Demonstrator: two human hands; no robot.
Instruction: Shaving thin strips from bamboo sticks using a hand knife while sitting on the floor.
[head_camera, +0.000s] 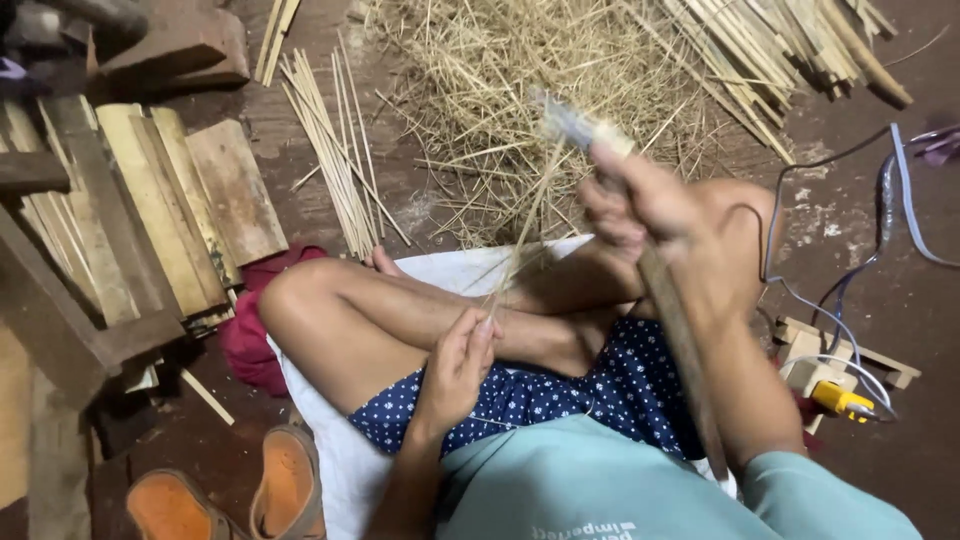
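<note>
The left hand (457, 365) pinched a thin bamboo strip (522, 235) running toward one o'clock, where the right hand (640, 205) gripped a long-handled knife (672, 320).

We take this for a small home craft workshop, floor level. Bare dark earthen or cement floor (330, 200). Heap of pale dry bamboo shavings (520, 90) at centre. Bundle of thin split bamboo sticks (335, 150) lying beside it; a pile of flat cut bamboo slats (780, 40) further off. Rough weathered wooden planks (150, 210) stacked to one side. Worn orange sandals (235, 495) nearby. We note white cloth (330, 440) spread as seating.
</note>
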